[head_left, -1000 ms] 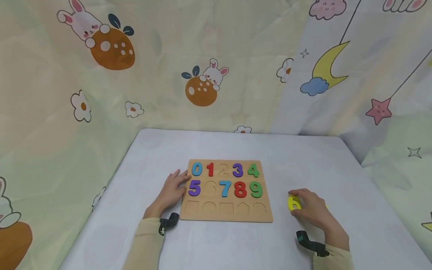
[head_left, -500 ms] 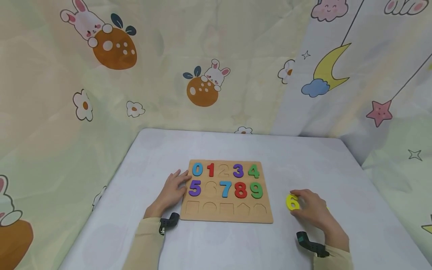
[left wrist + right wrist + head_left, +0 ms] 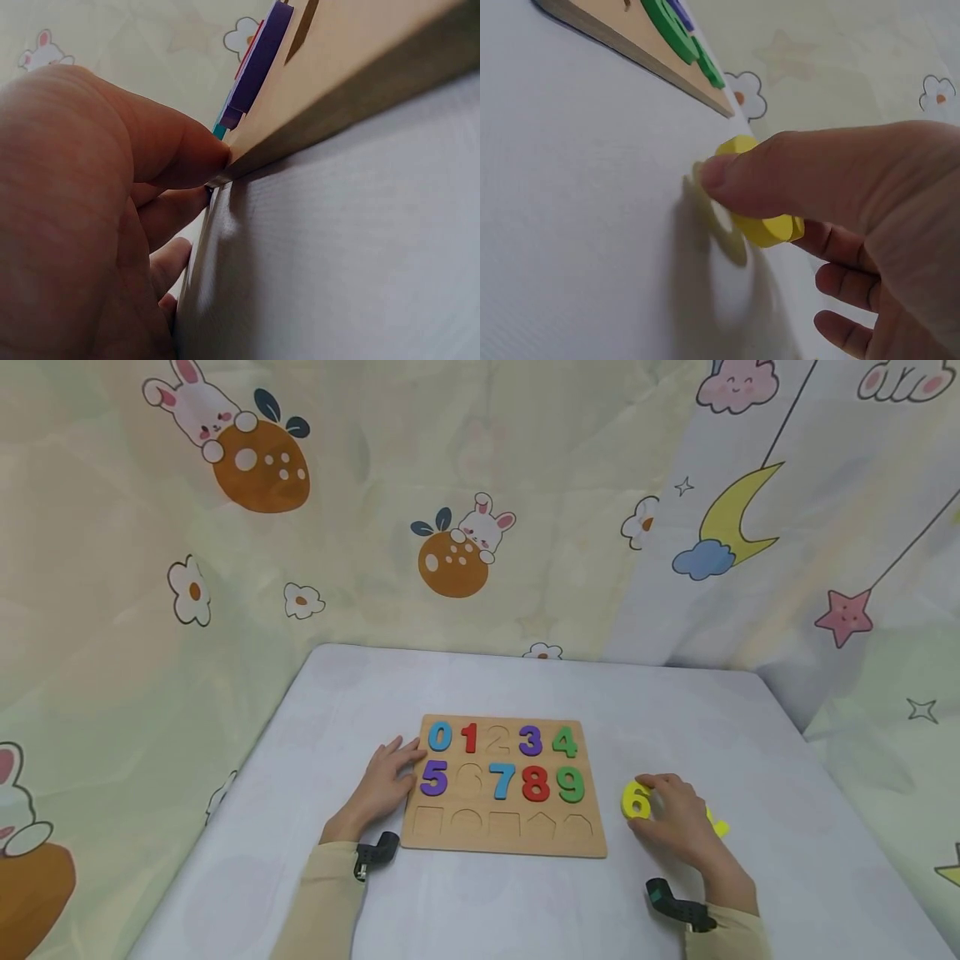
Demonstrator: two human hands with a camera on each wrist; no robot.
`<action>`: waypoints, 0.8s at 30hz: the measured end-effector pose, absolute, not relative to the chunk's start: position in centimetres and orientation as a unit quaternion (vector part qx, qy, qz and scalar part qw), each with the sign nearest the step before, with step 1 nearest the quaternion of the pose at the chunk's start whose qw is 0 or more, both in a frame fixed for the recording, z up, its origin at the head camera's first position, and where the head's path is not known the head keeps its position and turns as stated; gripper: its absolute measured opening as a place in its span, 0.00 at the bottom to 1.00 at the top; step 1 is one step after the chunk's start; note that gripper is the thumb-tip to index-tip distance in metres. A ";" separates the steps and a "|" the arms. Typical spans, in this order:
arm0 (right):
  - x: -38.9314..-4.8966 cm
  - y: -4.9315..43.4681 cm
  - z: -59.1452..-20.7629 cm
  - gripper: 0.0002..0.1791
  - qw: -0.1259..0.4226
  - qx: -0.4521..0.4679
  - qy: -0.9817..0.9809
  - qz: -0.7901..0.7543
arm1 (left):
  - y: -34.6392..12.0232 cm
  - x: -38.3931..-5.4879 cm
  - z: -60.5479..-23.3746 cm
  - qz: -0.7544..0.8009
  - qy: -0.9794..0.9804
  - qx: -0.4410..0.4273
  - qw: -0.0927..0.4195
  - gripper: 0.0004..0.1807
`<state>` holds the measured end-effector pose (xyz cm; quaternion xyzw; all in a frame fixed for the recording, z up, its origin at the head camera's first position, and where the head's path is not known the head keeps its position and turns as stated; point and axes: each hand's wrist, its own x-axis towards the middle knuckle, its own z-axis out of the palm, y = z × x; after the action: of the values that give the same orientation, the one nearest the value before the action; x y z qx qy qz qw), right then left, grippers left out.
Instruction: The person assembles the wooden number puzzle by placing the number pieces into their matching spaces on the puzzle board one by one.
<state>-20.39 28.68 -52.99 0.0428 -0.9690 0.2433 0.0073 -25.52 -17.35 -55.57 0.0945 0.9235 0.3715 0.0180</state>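
Note:
A wooden number board lies on the table with coloured digits in it; the 2 and 6 recesses and the bottom-row outlines hold no pieces. My left hand rests against the board's left edge with fingers extended, close to the purple 5. In the left wrist view the thumb touches the board's edge. To the right of the board, my right hand pinches a yellow number 6 between thumb and fingers. The right wrist view shows the yellow 6 just above its shadow on the table.
Another yellow piece lies on the table behind the right hand, partly hidden by it. The white table reaches back to a printed cloth backdrop.
My right hand has moved left and slightly away from me with the yellow 6, showing more of the other yellow piece behind it. The left hand has stayed at the board.

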 end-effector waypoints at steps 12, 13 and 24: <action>-20.9 26.9 -53.1 0.37 0.038 0.070 -0.957 0.279 | -17.4 -25.6 -55.7 0.366 0.925 0.104 0.007 0.24; -20.9 26.7 -53.2 0.37 0.044 0.074 -0.955 0.283 | -17.4 -25.6 -55.7 0.368 0.924 0.105 0.006 0.24; -21.4 24.3 -53.9 0.37 0.053 0.078 -0.944 0.315 | -17.3 -25.4 -55.4 0.367 0.925 0.097 0.016 0.24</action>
<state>-21.42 24.33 -53.86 0.0781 -0.9443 0.3152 0.0534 -25.45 -17.31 -55.37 0.0968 0.9250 0.3670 0.0162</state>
